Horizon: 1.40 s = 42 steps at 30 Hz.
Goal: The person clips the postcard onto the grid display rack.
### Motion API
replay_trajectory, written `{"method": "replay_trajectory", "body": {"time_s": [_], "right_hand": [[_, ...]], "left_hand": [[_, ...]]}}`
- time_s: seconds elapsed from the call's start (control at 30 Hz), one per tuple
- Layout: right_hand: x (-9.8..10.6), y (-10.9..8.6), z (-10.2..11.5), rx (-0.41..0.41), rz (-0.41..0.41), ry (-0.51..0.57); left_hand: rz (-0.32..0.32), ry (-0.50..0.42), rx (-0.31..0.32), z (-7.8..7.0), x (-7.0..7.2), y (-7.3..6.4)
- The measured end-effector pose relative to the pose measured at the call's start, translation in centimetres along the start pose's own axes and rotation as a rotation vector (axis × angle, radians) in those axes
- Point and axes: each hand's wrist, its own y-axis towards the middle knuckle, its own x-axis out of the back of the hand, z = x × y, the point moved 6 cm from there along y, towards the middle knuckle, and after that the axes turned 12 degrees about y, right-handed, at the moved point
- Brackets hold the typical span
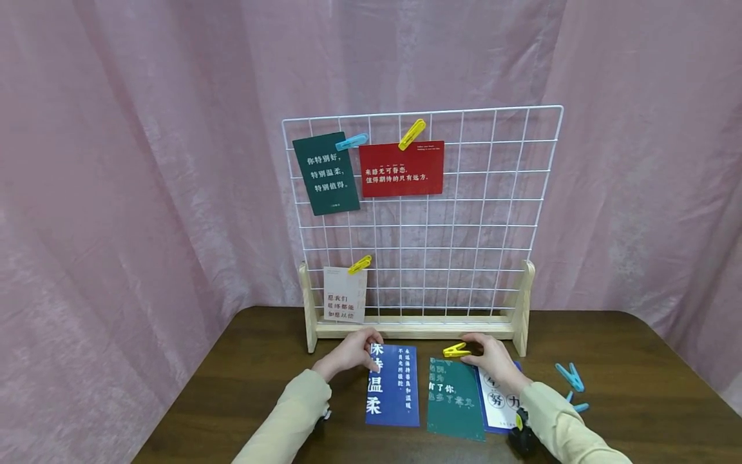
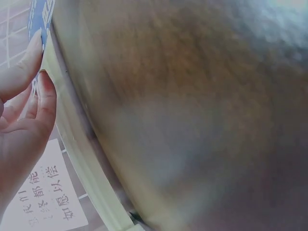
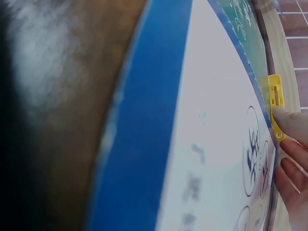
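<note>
My left hand (image 1: 352, 354) pinches the left edge of a blue card (image 1: 400, 386) with white writing, near its upper corner. In the left wrist view the thumb lies on the face of that card (image 2: 39, 17). Between the thumb and fingers of my right hand (image 1: 497, 362) is a yellow clothespin (image 1: 455, 350), seen over the top of a green card (image 1: 449, 415). The right wrist view shows the thumb against this clothespin (image 3: 275, 91). Under the right hand lies a white card with blue edges (image 1: 500, 407), overlapped by the green one and partly hidden by the wrist.
Behind the hands stands a white wire grid (image 1: 464, 225) in a wooden base (image 1: 406, 332). Clothespins fix a dark green card (image 1: 326, 187), a red card (image 1: 400, 180) and a white card (image 1: 342, 303) to it. Blue clothespins (image 1: 570, 376) lie on the brown table (image 1: 626, 399) at right.
</note>
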Motion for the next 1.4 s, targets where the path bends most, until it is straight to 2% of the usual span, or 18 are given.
{"method": "replay_trajectory", "body": {"time_s": [0.2, 0.33, 0.43, 0.73, 0.9, 1.1, 1.3, 1.4], "right_hand": [[-0.2, 0.1, -0.1, -0.035, -0.001, 0.022], [-0.3, 0.1, 0.2, -0.016, -0.002, -0.03], [-0.3, 0.2, 0.2, -0.019, 0.002, -0.05], [-0.2, 0.5, 0.8, -0.04, 0.033, 0.019], [-0.3, 0.5, 1.8, -0.011, 0.054, 0.058], [0.3, 1.0, 4.1, 0.094, 0.059, 0.045], [0.8, 1.2, 5.4, 0.124, 0.055, 0.053], [1.2, 1.3, 6.1, 0.155, 0.04, 0.041]], "left_hand": [[-0.016, -0.019, -0.047, -0.4, 0.4, -0.4], [-0.032, -0.012, -0.044, -0.4, 0.6, -0.7], [-0.04, -0.049, -0.036, -0.4, 0.9, -0.8], [-0.079, -0.134, 0.006, -0.7, 1.9, -1.0], [-0.112, -0.166, -0.012, -1.2, 2.5, -1.4], [-0.16, -0.179, -0.062, -2.4, 3.7, -1.3], [-0.205, -0.216, -0.114, -5.1, 5.5, -1.8], [-0.23, -0.238, -0.118, -5.6, 6.2, -1.6]]}}
